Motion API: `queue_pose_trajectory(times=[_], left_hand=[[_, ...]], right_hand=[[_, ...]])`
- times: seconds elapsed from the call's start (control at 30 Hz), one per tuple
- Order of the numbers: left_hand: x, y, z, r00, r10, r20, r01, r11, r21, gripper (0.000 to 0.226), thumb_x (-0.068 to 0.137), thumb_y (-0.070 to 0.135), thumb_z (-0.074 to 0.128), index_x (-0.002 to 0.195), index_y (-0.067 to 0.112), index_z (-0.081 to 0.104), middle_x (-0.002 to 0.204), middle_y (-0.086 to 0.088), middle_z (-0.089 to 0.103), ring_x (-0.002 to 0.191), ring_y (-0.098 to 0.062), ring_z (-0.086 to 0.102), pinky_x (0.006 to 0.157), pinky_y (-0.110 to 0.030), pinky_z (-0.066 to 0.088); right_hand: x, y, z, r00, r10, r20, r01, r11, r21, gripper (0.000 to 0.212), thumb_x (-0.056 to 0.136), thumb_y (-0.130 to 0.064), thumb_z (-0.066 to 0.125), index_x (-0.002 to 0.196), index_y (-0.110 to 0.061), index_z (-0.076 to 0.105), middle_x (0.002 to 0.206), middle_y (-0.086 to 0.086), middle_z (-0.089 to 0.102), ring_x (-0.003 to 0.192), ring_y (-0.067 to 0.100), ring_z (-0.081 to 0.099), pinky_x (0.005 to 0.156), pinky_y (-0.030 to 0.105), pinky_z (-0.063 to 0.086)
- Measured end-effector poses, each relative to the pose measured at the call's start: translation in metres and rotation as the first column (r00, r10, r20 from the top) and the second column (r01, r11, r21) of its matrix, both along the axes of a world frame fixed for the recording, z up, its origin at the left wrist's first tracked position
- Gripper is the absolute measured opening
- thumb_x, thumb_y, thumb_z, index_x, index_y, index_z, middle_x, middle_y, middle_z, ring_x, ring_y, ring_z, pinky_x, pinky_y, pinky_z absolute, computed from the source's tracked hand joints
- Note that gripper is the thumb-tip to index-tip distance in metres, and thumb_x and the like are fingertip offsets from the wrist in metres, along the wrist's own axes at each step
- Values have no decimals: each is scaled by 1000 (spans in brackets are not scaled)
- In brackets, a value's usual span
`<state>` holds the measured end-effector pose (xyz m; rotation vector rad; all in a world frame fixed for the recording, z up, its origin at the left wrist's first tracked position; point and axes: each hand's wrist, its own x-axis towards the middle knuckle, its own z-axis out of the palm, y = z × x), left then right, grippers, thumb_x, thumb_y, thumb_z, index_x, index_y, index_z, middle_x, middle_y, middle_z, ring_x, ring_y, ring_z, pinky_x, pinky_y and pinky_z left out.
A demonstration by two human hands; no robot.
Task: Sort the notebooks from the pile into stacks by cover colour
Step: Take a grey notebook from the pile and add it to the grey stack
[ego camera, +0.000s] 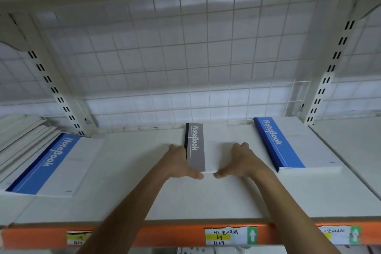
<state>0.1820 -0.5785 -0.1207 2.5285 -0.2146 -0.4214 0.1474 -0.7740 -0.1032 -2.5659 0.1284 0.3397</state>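
On the shelf, centre.

Fingers (244, 146): relaxed, not curled round anything. Both thumbs meet at the near edge of the grey notebook (196, 148). The left hand (181, 163) lies against its spine side, and the right hand (239, 161) rests on the white part of its cover. Together they bracket it and press it onto the shelf (206, 198).

Step, as judged: setting down and squaring the grey stack. Whether one copy or several lie under the hands cannot be told.

Right, well apart: blue stack (292, 146), several copies, edges aligned.

Left, well apart: blue notebook (51, 163) lying askew, beside a slanted heap of pale covers (20, 136). This is likely the pile yet to be sorted.

Next move, as judged: let go, reach left, lift the blue copy flat and carry it over the grey stack to the right-hand one without nudging either.

Writing: "NoteBook" in white on the grey band and both blue bands. The orange rail (165, 235) below carries a handwritten price label (224, 236) with "89" on a yellow strip; its other marks are unclear. Beside it is a green arrow (252, 235) pointing up.
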Motion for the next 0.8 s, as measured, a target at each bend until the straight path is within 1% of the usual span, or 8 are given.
queue_pose_trajectory(times=[0.1, 0.23, 0.43, 0.5, 0.57, 0.67, 0.7, 0.8], left_hand=[[3, -1, 1, 999, -41, -22, 42, 997, 72, 102, 28, 65, 78, 122, 29, 57, 116, -1, 58, 104, -15, 56, 87, -34, 53], [4, -3, 3, 998, -58, -41, 62, 992, 109, 83, 51, 52, 83, 125, 26, 56, 113, -3, 58, 115, -18, 45, 92, -35, 49], [4, -4, 3, 998, -52, -42, 58, 986, 155, 77, 57, 50, 84, 124, 24, 56, 113, -4, 54, 114, -17, 44, 90, -33, 49], [4, -1, 5, 999, -13, -39, 20, 981, 193, 75, 58, 52, 83, 117, 16, 54, 114, -5, 46, 108, -16, 47, 84, -29, 49], [1, 4, 10, 999, 15, -44, -5, 974, 226, 75, 61, 55, 81, 113, 13, 48, 119, -5, 39, 111, -17, 46, 83, -28, 46], [-2, 13, 16, 1000, 16, -15, -12, 977, 215, 100, 61, 66, 74, 135, 10, 35, 139, -7, 30, 127, -21, 37, 99, -36, 42], [-3, 17, 18, 999, 34, 7, -35, 984, 176, 101, 65, 67, 71, 139, 10, 32, 143, -7, 29, 130, -22, 35, 102, -39, 41], [-9, 33, 23, 984, 112, 137, -125, 988, 90, 77, 86, 56, 55, 142, 9, 32, 142, -11, 35, 129, -25, 38, 106, -40, 36]], right_hand=[[0, 0, 0, 1000, 23, -13, -24, 999, -25, 82, 63, -47, 81, 124, -9, 41, 119, 4, 32, 113, 20, 42, 83, 25, 41], [2, -1, 2, 998, 45, -50, -48, 998, -49, 83, 63, -47, 81, 125, -9, 41, 122, 5, 31, 114, 21, 42, 85, 28, 43], [2, 0, 6, 996, 56, -72, -63, 992, -109, 94, 62, -53, 79, 132, -6, 37, 123, 7, 31, 119, 24, 39, 90, 30, 41], [2, 3, 10, 998, 56, -25, -59, 986, -154, 95, 64, -59, 75, 131, -5, 37, 126, 8, 32, 121, 25, 35, 91, 30, 39], [3, 10, 14, 996, 62, 69, -50, 985, -164, 89, 69, -63, 68, 131, -8, 38, 129, 8, 34, 124, 25, 31, 95, 32, 37], [6, 31, 18, 961, 124, 247, -89, 985, -145, 64, 84, -51, 58, 130, -11, 39, 135, 6, 36, 126, 25, 30, 98, 32, 35], [7, 40, 17, 945, 154, 289, -120, 984, -134, 56, 88, -44, 56, 130, -11, 40, 137, 6, 37, 127, 25, 30, 100, 32, 34], [11, 69, 12, 899, 247, 362, -210, 968, -138, 52, 94, -34, 50, 136, -8, 38, 146, 7, 34, 135, 26, 26, 106, 33, 31]])
